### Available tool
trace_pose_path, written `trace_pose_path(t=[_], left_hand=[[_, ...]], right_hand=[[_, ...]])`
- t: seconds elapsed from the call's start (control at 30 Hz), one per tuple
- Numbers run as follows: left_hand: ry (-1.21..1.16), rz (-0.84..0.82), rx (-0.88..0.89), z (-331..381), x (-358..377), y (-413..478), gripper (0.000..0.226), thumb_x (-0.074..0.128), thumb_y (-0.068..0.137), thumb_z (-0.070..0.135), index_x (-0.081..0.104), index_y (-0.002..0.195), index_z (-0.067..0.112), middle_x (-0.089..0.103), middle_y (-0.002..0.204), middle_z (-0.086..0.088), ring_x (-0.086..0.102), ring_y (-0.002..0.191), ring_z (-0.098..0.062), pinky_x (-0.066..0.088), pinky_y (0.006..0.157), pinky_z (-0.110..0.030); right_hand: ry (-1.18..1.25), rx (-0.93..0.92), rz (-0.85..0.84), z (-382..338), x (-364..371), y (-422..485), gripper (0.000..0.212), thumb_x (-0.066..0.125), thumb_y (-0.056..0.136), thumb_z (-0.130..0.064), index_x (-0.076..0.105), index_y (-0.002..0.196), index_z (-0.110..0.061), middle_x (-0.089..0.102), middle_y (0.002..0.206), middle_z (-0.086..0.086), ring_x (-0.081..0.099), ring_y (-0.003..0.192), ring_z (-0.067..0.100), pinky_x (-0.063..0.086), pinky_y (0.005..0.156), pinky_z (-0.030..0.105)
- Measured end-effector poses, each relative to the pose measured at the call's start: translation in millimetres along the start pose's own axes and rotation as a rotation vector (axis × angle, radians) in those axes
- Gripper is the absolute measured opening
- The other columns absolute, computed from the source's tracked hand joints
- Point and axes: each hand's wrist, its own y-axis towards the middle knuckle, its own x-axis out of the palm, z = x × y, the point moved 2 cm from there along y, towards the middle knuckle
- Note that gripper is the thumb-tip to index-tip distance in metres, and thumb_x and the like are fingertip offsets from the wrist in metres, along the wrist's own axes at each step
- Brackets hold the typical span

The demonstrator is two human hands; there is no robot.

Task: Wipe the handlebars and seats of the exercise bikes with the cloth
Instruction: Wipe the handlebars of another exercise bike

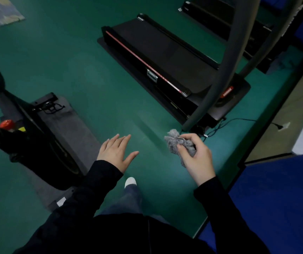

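The right hand [196, 154] bunches the grey cloth [179, 143], ready for wiping; the left hand [116, 153] hangs open toward the bike [37, 136] at nine o'clock.

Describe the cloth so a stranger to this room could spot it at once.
Find the black treadmill on the green floor and follow its grey curved upright down to its foot. Just on the near side of that foot, the right hand grips the cloth: a crumpled grey wad, the only soft, wrinkled thing here, while the left hand beside it is empty.
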Motion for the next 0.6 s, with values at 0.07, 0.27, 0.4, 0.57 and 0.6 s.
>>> trace_pose_path(t=[0.07,0.27,0.4,0.57,0.6], left_hand=[[0.010,0.010,-0.004,-6.7,-8.3,22.4,0.068,0.036,0.092,0.059,0.025,0.147,0.023,0.038,0.149,0.002,0.020,0.143,-0.015,0.010,0.115,-0.033],[-0.004,0.064,-0.075,-30.0,-33.7,65.3,0.068,0.039,0.091,0.059,0.029,0.146,0.021,0.041,0.147,0.000,0.024,0.142,-0.016,0.013,0.114,-0.034],[-0.021,0.069,-0.161,-45.3,-40.6,76.9,0.068,0.039,0.090,0.059,0.029,0.146,0.022,0.038,0.149,0.001,0.024,0.142,-0.016,0.013,0.115,-0.034],[-0.037,0.083,-0.295,-55.6,-44.3,92.7,0.068,0.037,0.091,0.060,0.026,0.147,0.022,0.032,0.152,0.002,0.021,0.143,-0.016,0.012,0.116,-0.034],[-0.040,0.084,-0.319,-56.0,-44.8,97.0,0.068,0.036,0.091,0.060,0.026,0.147,0.022,0.031,0.152,0.002,0.021,0.143,-0.016,0.012,0.116,-0.034]], right_hand=[[-0.001,-0.029,-0.019,-10.6,8.1,24.8,0.018,0.065,0.084,-0.006,0.062,0.094,-0.020,0.068,0.091,-0.004,0.062,0.085,0.010,0.046,0.076,0.022],[-0.011,-0.084,-0.117,-42.0,34.7,82.7,0.016,0.064,0.085,-0.006,0.063,0.099,-0.014,0.067,0.097,-0.003,0.063,0.093,0.016,0.051,0.085,0.034],[0.000,-0.131,-0.196,-59.5,52.3,117.6,0.015,0.064,0.085,-0.005,0.064,0.099,-0.012,0.067,0.096,-0.004,0.062,0.092,0.014,0.049,0.083,0.028],[0.026,-0.199,-0.308,-75.8,71.5,162.0,0.014,0.063,0.086,-0.005,0.063,0.099,-0.012,0.067,0.094,-0.003,0.063,0.090,0.014,0.048,0.080,0.022],[0.033,-0.214,-0.331,-77.7,74.4,171.2,0.014,0.063,0.086,-0.005,0.063,0.099,-0.011,0.067,0.095,-0.003,0.063,0.090,0.014,0.048,0.079,0.022]])
